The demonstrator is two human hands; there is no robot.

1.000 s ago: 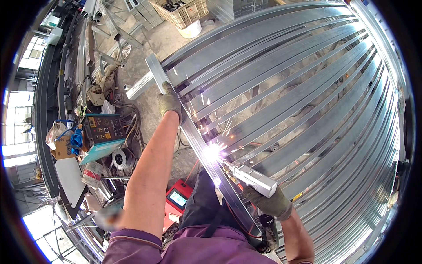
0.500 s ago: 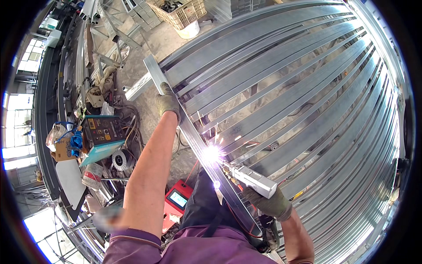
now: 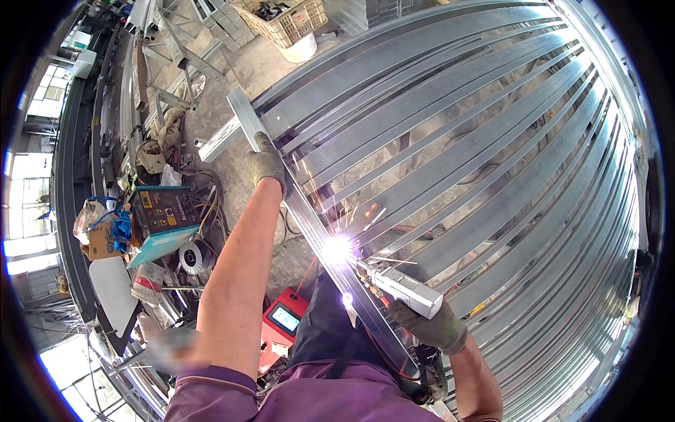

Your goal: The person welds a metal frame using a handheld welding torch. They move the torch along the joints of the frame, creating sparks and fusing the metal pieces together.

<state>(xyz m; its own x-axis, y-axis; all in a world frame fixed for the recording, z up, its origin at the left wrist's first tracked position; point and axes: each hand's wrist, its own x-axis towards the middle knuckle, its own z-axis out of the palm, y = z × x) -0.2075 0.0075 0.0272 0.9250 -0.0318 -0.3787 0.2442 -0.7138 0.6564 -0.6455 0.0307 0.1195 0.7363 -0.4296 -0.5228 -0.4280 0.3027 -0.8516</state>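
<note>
My left hand (image 3: 266, 166), in a dark green work glove, grips a long galvanized square tube (image 3: 304, 219) near its far end. The tube runs diagonally toward me along the ends of several metal slats (image 3: 422, 165). In my gloved right hand (image 3: 430, 328) is a silver welding gun (image 3: 404, 287), held closed around its rear part. The gun's tip points at the tube, where a white-violet welding arc (image 3: 339, 249) glares and hides the joint. Sparks fly from it across the slats. A smaller bright spot shows lower on the tube.
A red machine with a lit screen (image 3: 285, 318) stands on the floor by my legs. To the left are a teal-and-black welding machine (image 3: 165, 216), a wire spool (image 3: 191, 257) and cables. A plastic crate (image 3: 285, 20) sits on a white bucket (image 3: 301, 49) at the back.
The sparks now spread farther over the slats, with longer streaks. The view has shifted very slightly; both hands keep their holds and the gun stays at about the same spot.
</note>
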